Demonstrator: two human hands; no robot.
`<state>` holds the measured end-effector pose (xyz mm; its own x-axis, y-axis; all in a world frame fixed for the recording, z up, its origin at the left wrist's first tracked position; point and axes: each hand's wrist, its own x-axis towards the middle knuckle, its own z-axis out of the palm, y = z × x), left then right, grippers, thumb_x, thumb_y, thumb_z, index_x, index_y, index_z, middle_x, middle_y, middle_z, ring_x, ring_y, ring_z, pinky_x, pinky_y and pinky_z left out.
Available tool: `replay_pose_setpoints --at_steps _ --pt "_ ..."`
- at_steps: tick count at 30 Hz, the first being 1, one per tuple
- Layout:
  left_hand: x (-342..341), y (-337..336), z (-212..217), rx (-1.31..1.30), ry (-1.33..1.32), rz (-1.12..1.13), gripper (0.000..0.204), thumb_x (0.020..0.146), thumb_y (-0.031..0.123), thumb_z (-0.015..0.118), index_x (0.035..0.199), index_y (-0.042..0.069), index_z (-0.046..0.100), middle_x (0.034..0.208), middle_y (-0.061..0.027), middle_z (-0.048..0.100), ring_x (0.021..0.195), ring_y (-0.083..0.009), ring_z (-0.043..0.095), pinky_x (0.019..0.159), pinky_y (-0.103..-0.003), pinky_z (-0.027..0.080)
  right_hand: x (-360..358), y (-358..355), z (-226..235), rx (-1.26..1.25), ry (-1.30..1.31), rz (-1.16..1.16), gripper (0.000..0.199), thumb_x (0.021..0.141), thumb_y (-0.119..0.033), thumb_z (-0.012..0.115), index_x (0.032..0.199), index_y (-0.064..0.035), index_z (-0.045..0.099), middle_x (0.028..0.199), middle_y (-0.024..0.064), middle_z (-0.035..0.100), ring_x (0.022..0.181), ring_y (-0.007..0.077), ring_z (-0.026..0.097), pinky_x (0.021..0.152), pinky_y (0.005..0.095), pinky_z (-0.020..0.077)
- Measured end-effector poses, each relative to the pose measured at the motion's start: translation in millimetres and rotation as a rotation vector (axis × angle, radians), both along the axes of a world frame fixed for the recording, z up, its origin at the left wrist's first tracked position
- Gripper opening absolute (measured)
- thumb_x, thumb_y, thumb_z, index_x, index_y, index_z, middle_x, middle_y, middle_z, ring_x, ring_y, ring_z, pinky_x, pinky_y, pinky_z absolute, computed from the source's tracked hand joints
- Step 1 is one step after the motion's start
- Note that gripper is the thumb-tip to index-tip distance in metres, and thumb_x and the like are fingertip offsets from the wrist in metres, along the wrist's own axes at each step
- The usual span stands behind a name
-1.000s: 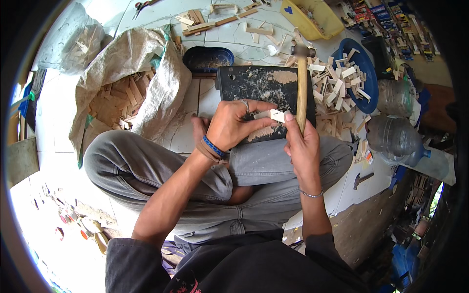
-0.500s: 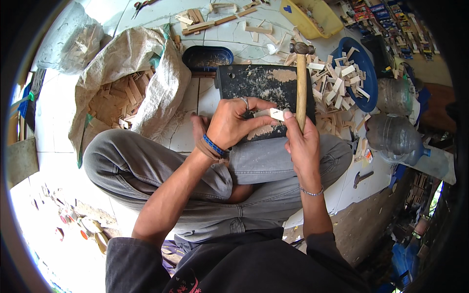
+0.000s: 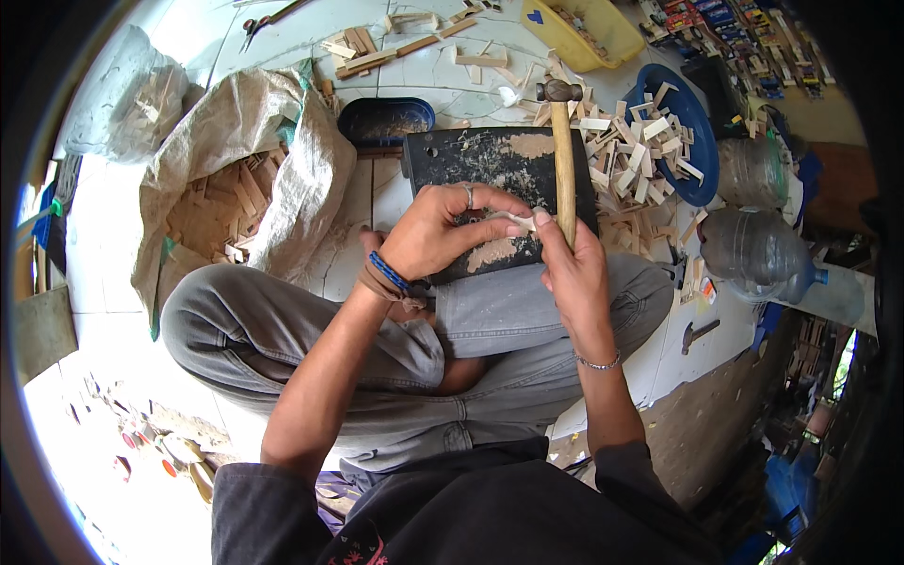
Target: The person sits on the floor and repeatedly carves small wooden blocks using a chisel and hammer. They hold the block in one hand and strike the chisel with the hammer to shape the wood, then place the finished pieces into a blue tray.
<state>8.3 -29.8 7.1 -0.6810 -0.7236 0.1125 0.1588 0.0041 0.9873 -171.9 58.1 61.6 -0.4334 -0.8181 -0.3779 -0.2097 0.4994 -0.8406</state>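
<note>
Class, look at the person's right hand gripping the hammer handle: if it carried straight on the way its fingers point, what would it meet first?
Probably the small pale wood piece pinched by the left hand, directly beside the right hand fingertips; depth is unclear.

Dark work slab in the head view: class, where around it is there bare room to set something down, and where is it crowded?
Bare white floor lies behind the sack, beyond the blue tray. Right of the dark slab, wood offcuts, blue basin and bottles crowd it.
</note>
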Motion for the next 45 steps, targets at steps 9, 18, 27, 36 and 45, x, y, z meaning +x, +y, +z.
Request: replay_pose_setpoints --at_steps 9,18,27,36,45 --pt "1.6 -18.1 -9.1 0.142 0.090 -0.088 0.017 0.090 0.005 0.078 0.107 0.001 0.079 0.105 -0.0091 0.079 0.098 -0.0138 0.073 0.090 -0.029 0.059 -1.4 -0.2 -2.6 -0.003 0.005 0.045 0.037 0.102 -0.038 0.067 0.093 -0.0018 0.067 0.063 -0.0043 0.049 0.052 0.0050 0.045 0.045 0.0267 0.0366" --pt "-0.4 -39.7 1.8 0.141 0.005 -0.249 0.012 0.089 0.005 0.080 0.100 0.000 0.080 0.096 -0.0070 0.079 0.091 -0.0109 0.072 0.085 -0.027 0.058 -21.3 -13.9 -0.5 -0.007 -0.026 0.203 0.035 0.102 -0.035 0.069 0.091 -0.0013 0.065 0.064 -0.0048 0.050 0.055 0.0041 0.042 0.047 0.0273 0.0355" --pt "3.9 -36.0 7.5 0.106 -0.077 -0.242 0.018 0.087 0.003 0.082 0.104 0.001 0.080 0.099 -0.0081 0.079 0.094 -0.0123 0.073 0.087 -0.028 0.059 -43.8 -37.6 0.3 -0.087 0.043 0.525 0.035 0.099 -0.033 0.072 0.096 0.0015 0.067 0.067 0.0029 0.054 0.065 0.0089 0.046 0.057 0.0322 0.0413" --pt "1.5 -37.8 7.6 0.099 -0.158 -0.250 0.025 0.088 0.000 0.079 0.113 0.001 0.078 0.109 -0.0104 0.079 0.102 -0.0142 0.072 0.092 -0.029 0.059 -59.9 -51.8 -8.5 -0.186 0.118 0.643 0.042 0.098 -0.039 0.073 0.092 0.0018 0.067 0.064 0.0075 0.055 0.061 0.0107 0.047 0.055 0.0355 0.0416" --pt "-0.1 -33.1 3.2 0.073 -0.052 -0.215 0.026 0.087 0.000 0.080 0.113 0.001 0.078 0.108 -0.0091 0.079 0.102 -0.0133 0.072 0.093 -0.029 0.058 -61.7 -56.4 -2.0 -0.140 0.191 0.699 0.048 0.096 -0.042 0.074 0.087 0.0036 0.064 0.063 0.0136 0.056 0.058 0.0152 0.050 0.054 0.0383 0.0425"
